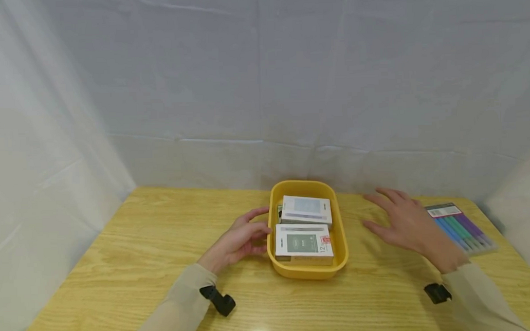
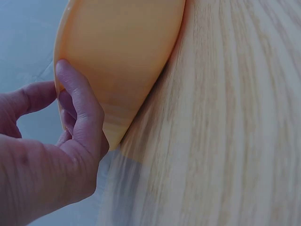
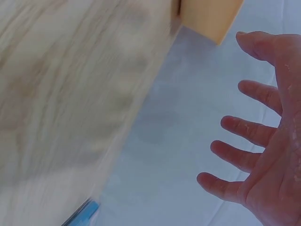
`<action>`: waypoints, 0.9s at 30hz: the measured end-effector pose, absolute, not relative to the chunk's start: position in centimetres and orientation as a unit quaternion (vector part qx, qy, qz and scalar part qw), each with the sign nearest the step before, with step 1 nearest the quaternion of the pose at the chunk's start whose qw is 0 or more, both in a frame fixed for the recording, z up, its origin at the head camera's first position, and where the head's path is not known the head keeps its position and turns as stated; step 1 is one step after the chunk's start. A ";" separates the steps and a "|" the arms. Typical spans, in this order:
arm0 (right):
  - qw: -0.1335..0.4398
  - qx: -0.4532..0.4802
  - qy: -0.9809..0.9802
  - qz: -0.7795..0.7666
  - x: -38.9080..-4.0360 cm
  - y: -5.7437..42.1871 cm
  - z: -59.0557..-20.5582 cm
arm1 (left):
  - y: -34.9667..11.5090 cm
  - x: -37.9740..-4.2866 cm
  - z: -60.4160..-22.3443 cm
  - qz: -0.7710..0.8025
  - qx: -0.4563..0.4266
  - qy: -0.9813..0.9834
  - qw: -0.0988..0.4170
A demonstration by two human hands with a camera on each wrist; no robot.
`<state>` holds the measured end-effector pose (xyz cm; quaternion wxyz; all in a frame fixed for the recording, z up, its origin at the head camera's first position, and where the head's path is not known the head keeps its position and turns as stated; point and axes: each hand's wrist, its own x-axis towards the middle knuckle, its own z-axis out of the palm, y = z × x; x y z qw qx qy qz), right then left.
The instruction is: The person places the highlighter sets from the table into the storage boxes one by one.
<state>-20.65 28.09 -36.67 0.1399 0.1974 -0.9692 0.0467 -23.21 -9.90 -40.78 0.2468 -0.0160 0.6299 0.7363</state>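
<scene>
A yellow plastic basket (image 1: 341, 250) stands on the wooden table with two white boxes in it. The front box (image 1: 302, 242) has a green label and a red mark; the rear box (image 1: 307, 208) carries a pale blue panel. My left hand (image 1: 245, 237) holds the basket's left side, thumb at the rim and curled fingers (image 2: 82, 99) against the outer wall. Over the table to the right, my right hand (image 1: 403, 221) is spread with nothing in it, apart from the basket. Its fingers (image 3: 247, 129) point towards the basket side.
A clear pack of blue, green and purple pens (image 1: 462, 229) lies at the table's right, partly behind my right hand. Pale cloth (image 1: 262, 87) hangs behind the wooden table (image 1: 131, 238) and on both sides. Something dark shows beneath the rear box.
</scene>
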 end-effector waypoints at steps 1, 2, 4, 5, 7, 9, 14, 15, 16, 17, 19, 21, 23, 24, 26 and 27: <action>0.143 0.197 -0.969 0.048 -20.6 28.3 -36.8 | -9.9 -23.2 -40.8 0.736 -0.016 0.630 0.247; 0.147 0.197 -0.968 0.047 -20.6 28.4 -36.9 | -9.9 -23.2 -40.8 0.736 -0.017 0.631 0.247; 0.152 0.197 -0.968 0.043 -20.5 28.8 -37.1 | -9.9 -23.2 -40.8 0.735 -0.017 0.631 0.247; 0.156 0.197 -0.967 0.040 -20.4 29.0 -37.3 | -9.9 -23.2 -40.8 0.735 -0.017 0.632 0.247; 0.155 0.197 -0.967 0.036 -20.4 29.4 -37.4 | -10.0 -23.2 -40.8 0.734 -0.017 0.632 0.247; 0.147 0.193 -0.969 0.035 -20.3 29.8 -37.6 | -10.0 -23.2 -40.8 0.734 -0.018 0.632 0.247; 0.129 0.177 -0.975 0.040 -20.0 30.8 -38.0 | -10.0 -23.2 -40.7 0.736 -0.020 0.631 0.247; 0.127 0.175 -0.976 0.042 -20.0 31.0 -38.1 | -9.9 -23.2 -40.7 0.736 -0.020 0.631 0.247; 0.125 0.172 -0.976 0.043 -19.9 31.3 -38.2 | -9.9 -23.1 -40.7 0.735 -0.020 0.631 0.247; 0.124 0.171 -0.977 0.044 -19.9 31.5 -38.4 | -9.9 -23.1 -40.7 0.735 -0.019 0.631 0.246; 0.119 0.166 -0.978 0.045 -19.8 32.0 -38.5 | -9.9 -23.1 -40.8 0.735 -0.019 0.631 0.246; 0.111 0.160 -0.980 0.047 -19.7 32.5 -38.7 | -9.9 -23.1 -40.8 0.735 -0.018 0.632 0.245; 0.106 0.155 -0.981 0.047 -19.7 33.0 -38.9 | -9.9 -23.1 -40.8 0.736 -0.018 0.631 0.245; 0.102 0.151 -0.982 0.047 -19.7 33.2 -39.0 | -9.9 -23.1 -40.7 0.735 -0.019 0.632 0.245; 0.098 0.146 -0.983 0.046 -19.8 33.6 -39.1 | -9.9 -23.1 -40.7 0.735 -0.020 0.632 0.244; 0.096 0.144 -0.984 0.048 -19.8 33.8 -39.2 | -9.9 -23.1 -40.7 0.734 -0.020 0.633 0.244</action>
